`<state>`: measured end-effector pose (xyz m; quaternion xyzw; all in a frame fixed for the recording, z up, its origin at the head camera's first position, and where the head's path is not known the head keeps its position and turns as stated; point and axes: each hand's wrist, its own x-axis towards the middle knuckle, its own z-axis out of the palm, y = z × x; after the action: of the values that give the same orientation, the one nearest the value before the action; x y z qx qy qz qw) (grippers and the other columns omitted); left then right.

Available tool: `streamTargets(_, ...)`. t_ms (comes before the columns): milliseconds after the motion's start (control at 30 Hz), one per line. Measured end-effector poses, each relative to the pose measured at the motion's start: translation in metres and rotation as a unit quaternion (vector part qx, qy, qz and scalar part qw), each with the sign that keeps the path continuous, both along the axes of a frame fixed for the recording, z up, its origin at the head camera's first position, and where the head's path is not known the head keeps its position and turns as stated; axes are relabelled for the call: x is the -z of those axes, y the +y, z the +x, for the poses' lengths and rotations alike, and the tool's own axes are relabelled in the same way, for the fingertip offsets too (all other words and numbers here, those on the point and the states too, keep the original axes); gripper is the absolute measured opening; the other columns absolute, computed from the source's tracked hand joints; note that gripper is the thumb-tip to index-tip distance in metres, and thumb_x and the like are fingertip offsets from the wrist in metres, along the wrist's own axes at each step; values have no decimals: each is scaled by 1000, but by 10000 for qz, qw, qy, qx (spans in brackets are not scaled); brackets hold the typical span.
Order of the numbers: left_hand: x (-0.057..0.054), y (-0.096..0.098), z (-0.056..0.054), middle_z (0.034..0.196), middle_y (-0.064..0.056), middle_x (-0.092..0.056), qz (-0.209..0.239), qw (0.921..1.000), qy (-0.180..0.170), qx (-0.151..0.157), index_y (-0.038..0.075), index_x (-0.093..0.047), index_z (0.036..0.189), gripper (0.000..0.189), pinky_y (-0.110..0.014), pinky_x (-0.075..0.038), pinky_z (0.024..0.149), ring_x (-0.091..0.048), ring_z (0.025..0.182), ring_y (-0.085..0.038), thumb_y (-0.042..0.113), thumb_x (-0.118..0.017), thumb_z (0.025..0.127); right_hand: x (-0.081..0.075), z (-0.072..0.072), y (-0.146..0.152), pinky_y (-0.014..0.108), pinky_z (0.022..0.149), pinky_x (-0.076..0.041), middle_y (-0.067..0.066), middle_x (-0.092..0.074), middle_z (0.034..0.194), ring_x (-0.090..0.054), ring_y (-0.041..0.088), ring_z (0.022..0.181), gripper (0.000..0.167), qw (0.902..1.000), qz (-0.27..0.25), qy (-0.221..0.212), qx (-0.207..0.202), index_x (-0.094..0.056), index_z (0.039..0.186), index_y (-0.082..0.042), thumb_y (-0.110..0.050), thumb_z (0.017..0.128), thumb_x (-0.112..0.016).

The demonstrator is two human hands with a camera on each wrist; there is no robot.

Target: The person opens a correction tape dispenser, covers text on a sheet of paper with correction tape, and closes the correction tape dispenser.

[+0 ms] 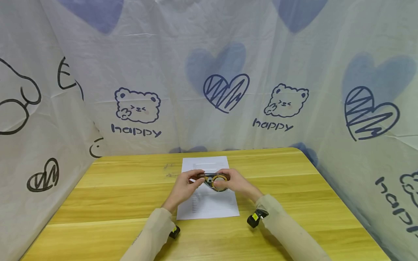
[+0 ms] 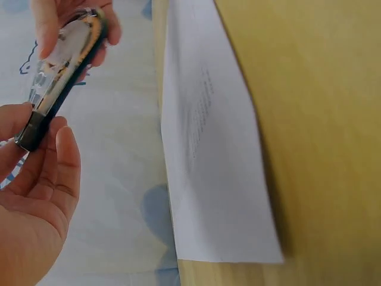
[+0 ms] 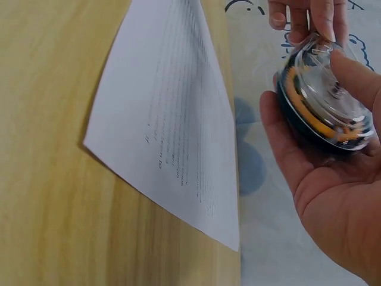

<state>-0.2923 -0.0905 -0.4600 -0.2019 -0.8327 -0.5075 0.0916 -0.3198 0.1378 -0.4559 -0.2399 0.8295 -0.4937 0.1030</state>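
Note:
Both hands hold a correction tape dispenser (image 1: 210, 179) above a printed sheet of paper (image 1: 212, 207). It has a clear shell, a dark back and an orange wheel inside. My left hand (image 1: 183, 186) pinches its narrow end between thumb and fingers; the left wrist view shows that dark tip (image 2: 34, 132) in the grip. Round the wide end, my right hand (image 1: 240, 184) has its thumb on the clear face and its fingers behind, as the dispenser (image 3: 321, 98) appears in the right wrist view. The sheet's middle is partly hidden by the hands and dispenser.
The sheet lies on a yellow wood-grain table (image 1: 277, 174). A pale curtain (image 1: 183, 119) with hearts and bears hangs behind the table and along both sides. Black wrist cameras are strapped over the light sleeves (image 1: 284, 221).

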Motion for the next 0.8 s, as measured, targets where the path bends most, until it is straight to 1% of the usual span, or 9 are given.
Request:
streamTargets(133,-1,-1,-1,102,-2,-72,98,9999,-80,-86,14,-67,124,30,-25,-55,72,-65,88,-13,18,-66,95,0,2,-5,28,75,-54,6,-71,100,-64,15,85,36,9998,186,34,-83,-67,120,-7,-29,91,-71)
streamTargets(233,-1,-1,-2,97,-5,-71,219,9996,-95,-126,11,-65,124,30,-26,-56,69,-67,85,-22,17,-65,95,-1,3,-9,27,72,-54,2,-72,96,-64,13,82,35,9993,342,148,42,-69,118,-9,-31,90,-72)
streamTargets(300,0,0,-2,95,-7,-71,329,9991,-196,-163,10,-64,126,31,-27,-57,67,-68,85,-30,16,-66,95,-1,4,-13,26,67,-53,1,-72,93,-62,12,77,34,9989,399,212,115,-70,116,-10,-31,90,-72)
streamTargets(367,2,2,-2,94,-9,-70,402,9985,-319,-171,10,-61,130,36,-29,-58,65,-69,85,-33,15,-67,94,-1,5,-16,27,63,-52,3,-72,91,-59,11,72,32,9989,381,199,187,-70,115,-10,-30,91,-71)
streamTargets(400,2,3,-2,93,-10,-70,428,9983,-372,-166,11,-58,133,40,-30,-58,64,-69,84,-33,14,-67,94,-1,6,-17,29,62,-52,5,-72,91,-59,11,70,31,9992,307,127,207,-70,116,-10,-29,91,-71)
streamTargets(467,4,4,-1,94,-12,-69,405,9982,-424,-153,13,-51,140,50,-30,-59,64,-69,82,-28,14,-68,93,0,7,-21,34,61,-54,9,-73,93,-58,11,68,30,9996,149,-33,232,-69,117,-9,-27,92,-70)
streamTargets(567,6,5,-1,98,-12,-67,322,9985,-402,-172,19,-41,148,62,-29,-58,69,-67,82,-18,14,-69,92,0,9,-25,42,65,-58,12,-73,98,-62,12,71,30,9990,-177,-339,248,-67,119,-7,-24,94,-67)
streamTargets(733,5,2,1,107,-16,-63,296,9983,-490,-118,25,-35,152,66,-33,-56,76,-65,84,-19,14,-66,95,1,11,-29,47,75,-60,15,-71,107,-69,19,83,30,9948,-584,-828,51,-64,124,-2,-18,99,-59)
streamTargets(800,4,1,2,110,-17,-62,218,9985,-498,-70,24,-33,153,65,-34,-56,75,-66,85,-21,14,-63,96,1,11,-29,45,78,-60,18,-69,113,-69,20,88,32,9936,-652,-921,-78,-61,128,1,-16,101,-56)
